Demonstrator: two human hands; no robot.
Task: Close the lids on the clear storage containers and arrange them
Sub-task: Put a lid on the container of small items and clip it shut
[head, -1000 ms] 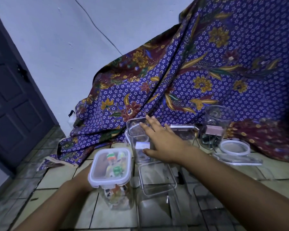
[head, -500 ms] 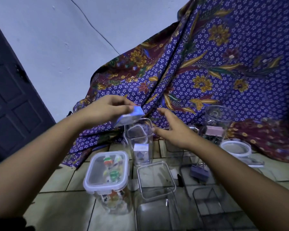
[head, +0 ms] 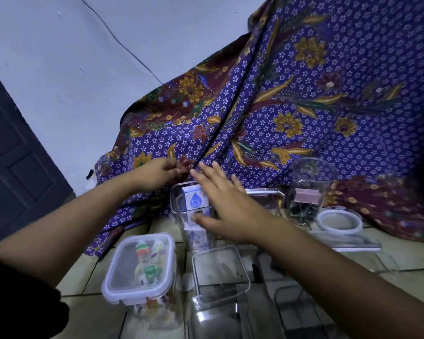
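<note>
A tall clear container [head: 179,204] stands open at the foot of the cloth, with white-and-blue eye-drop boxes [head: 194,199] inside. My right hand [head: 223,206] lies against its right side, fingers spread over the rim and thumb on the front wall. My left hand [head: 161,173] hovers just above and left of it, fingers curled together with nothing seen in them. A lidded container [head: 140,265] with small colourful items sits at the front left. An open clear container [head: 220,272] stands in front of the tall one.
A round clear jar [head: 311,187] with a pink clip stands at the right, with a round white-rimmed lid [head: 338,221] and a flat clear lid [head: 348,245] beside it. More clear containers [head: 301,311] sit front right. Purple batik cloth [head: 304,106] hangs behind; a dark door [head: 15,167] is left.
My left hand brought a white-and-blue box over the tall container and let it go; the box now sits inside. My right hand moved onto the container's right side.
</note>
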